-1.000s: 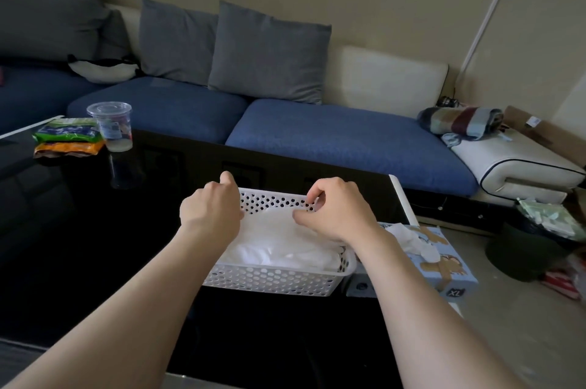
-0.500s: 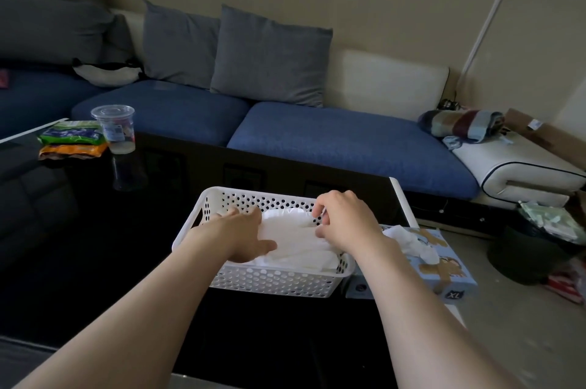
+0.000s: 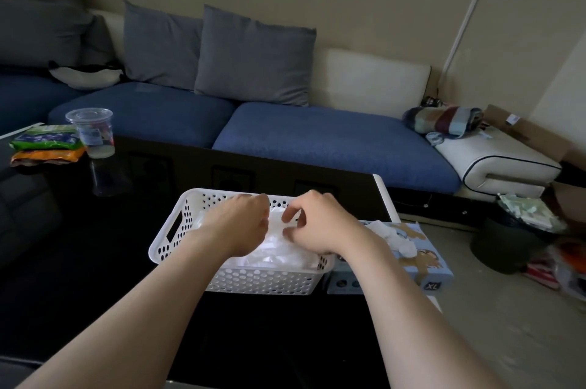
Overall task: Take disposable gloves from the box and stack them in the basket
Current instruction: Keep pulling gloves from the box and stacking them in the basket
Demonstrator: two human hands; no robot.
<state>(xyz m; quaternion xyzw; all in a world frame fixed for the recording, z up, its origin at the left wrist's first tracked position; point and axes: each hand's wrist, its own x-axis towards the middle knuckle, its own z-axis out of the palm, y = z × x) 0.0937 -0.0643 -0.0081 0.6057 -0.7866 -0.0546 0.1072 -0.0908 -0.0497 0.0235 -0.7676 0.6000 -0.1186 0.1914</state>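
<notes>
**Both hands at the basket**

I see both hands low over the white basket (image 3: 168, 246) on the dark table (image 3: 95, 277). The right hand (image 3: 320, 227) has thumb and fingers curled, pinching the top of the gloves (image 3: 279, 257) piled inside. The left hand (image 3: 236, 223) is curled beside it with its fingertips hidden, so I cannot tell whether it holds anything. The box (image 3: 425, 265) sits just beside the basket's right wall.

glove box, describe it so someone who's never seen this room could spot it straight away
In front of the blue sofa stands a black table, with a white perforated basket at its right end. The glove box lies beside the basket, on its right. It is the only pale blue carton there, marked XL, with white gloves bulging from its top.
</notes>
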